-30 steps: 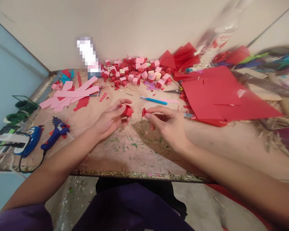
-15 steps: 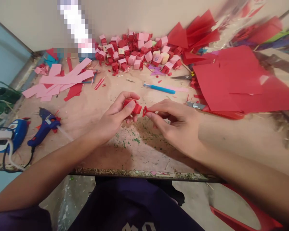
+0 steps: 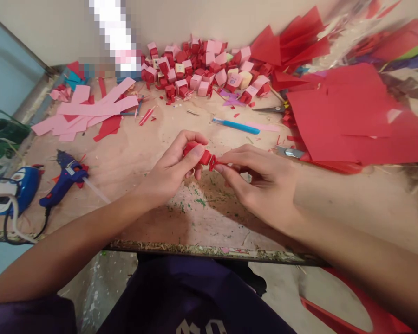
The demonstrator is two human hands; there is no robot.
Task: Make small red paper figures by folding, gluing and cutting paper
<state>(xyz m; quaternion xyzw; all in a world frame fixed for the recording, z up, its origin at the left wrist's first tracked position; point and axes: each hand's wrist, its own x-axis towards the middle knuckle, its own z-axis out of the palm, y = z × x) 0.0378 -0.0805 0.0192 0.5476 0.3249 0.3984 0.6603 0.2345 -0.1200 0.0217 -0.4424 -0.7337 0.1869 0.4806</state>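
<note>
My left hand grips a small folded red paper box between thumb and fingers, over the middle of the table. Just right of it, my right hand pinches a small folded red paper piece by thumb and fingertip. The piece is held close to the box's right end; whether the two touch I cannot tell. Beyond the hands lies a blue pen-shaped cutter. A heap of small red and pink paper boxes fills the back of the table.
On the left lie a blue glue gun, a blue-and-white power strip with cords, and pink paper strips. Large red paper sheets, a red utility knife and scissors lie on the right. Green flecks dot the tabletop.
The view has tipped down and come closer to the table. My hands have drawn together, bringing the small red piece nearer the box's right end.
</note>
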